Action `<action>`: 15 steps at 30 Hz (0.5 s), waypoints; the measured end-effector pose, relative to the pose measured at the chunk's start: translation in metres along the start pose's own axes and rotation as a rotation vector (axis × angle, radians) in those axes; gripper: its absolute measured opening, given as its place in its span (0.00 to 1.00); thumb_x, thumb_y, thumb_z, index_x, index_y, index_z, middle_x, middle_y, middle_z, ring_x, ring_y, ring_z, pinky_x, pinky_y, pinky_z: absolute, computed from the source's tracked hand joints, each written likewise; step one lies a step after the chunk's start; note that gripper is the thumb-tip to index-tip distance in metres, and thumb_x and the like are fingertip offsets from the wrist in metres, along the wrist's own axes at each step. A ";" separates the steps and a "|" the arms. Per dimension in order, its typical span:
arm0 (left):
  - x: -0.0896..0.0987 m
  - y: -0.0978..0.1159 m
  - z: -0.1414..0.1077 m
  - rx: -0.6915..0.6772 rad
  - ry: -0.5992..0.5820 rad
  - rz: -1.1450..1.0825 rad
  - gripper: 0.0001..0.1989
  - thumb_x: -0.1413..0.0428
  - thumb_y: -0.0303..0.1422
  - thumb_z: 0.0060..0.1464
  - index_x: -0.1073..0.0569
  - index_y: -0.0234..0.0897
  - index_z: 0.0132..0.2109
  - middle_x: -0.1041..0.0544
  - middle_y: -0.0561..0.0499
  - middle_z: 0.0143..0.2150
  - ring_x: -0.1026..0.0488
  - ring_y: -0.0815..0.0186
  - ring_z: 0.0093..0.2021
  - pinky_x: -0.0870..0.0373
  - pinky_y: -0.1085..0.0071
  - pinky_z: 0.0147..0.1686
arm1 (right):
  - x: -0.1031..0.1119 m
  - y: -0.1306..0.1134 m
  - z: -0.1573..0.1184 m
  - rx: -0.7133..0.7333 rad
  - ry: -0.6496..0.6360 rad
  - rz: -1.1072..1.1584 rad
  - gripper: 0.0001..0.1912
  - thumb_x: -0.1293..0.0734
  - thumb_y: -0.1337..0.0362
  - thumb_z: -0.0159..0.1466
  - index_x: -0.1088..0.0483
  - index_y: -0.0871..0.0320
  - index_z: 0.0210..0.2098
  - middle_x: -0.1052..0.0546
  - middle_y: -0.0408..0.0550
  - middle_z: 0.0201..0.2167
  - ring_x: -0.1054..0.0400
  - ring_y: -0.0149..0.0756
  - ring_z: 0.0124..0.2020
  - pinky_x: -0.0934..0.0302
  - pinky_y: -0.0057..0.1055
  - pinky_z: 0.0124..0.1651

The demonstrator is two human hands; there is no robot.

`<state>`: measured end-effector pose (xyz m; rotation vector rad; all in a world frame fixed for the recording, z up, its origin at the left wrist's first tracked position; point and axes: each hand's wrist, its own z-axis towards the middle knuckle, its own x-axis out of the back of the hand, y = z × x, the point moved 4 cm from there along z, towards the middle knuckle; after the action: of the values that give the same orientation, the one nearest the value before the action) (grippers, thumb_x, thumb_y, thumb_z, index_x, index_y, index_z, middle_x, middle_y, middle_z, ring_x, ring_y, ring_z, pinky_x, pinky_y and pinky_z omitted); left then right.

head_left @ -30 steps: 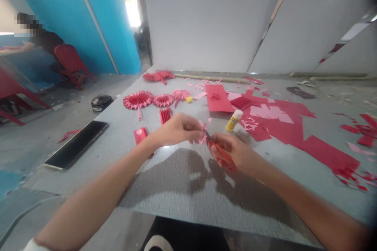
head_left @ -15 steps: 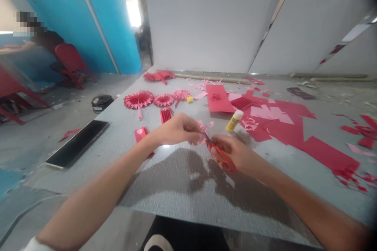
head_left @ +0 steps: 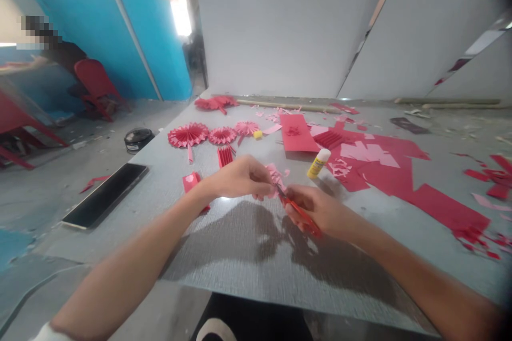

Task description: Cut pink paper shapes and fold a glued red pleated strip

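**Pink paper and red scissors meet over a littered craft table**

In the head view, the person's left hand (head_left: 240, 178) pinches a ragged piece of pink paper (head_left: 274, 177) between thumb and fingertips, its fingers pressed together, and holds it above a grey table (head_left: 360, 261). The right hand (head_left: 316, 210) is curled shut around a pair of red-handled scissors (head_left: 301, 214). The blades reach up to the paper's lower edge, just beside the left fingertips, though I can't tell whether they are biting into it.

Just beyond the right hand is a yellow glue stick (head_left: 318, 163) with a white cap. Past the left hand, three pleated paper fans (head_left: 222, 136) sit in a row, with a folded red paper strip (head_left: 225, 156) in front of them. A small red card (head_left: 191, 182) with a pink heart sits partly behind the left wrist. To the right, large red paper offcuts (head_left: 380, 170) spread across the table, and a red sheet (head_left: 296, 134) lies beyond them. A flat black device (head_left: 104, 195) lies near the table's left edge. Farther left, a person (head_left: 60, 53) is beside a red plastic chair (head_left: 96, 82).
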<state>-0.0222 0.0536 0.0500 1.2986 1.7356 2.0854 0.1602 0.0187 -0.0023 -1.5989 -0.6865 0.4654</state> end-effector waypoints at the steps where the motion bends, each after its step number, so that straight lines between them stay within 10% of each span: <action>1: 0.000 0.000 0.000 0.001 0.003 0.006 0.09 0.41 0.32 0.55 0.21 0.31 0.31 0.22 0.49 0.26 0.25 0.69 0.28 0.32 0.76 0.29 | 0.000 0.001 0.001 0.007 -0.002 -0.003 0.07 0.32 0.62 0.68 0.35 0.56 0.35 0.33 0.36 0.24 0.40 0.24 0.22 0.44 0.23 0.25; 15: -0.001 -0.005 0.002 0.040 -0.001 -0.012 0.09 0.41 0.33 0.55 0.21 0.32 0.30 0.22 0.50 0.25 0.25 0.69 0.28 0.32 0.76 0.28 | -0.001 -0.004 -0.001 -0.018 0.028 -0.028 0.12 0.30 0.57 0.66 0.34 0.56 0.33 0.33 0.36 0.22 0.40 0.25 0.20 0.45 0.24 0.23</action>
<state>-0.0220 0.0559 0.0453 1.2964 1.7891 2.0531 0.1594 0.0179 0.0012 -1.6078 -0.6931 0.4163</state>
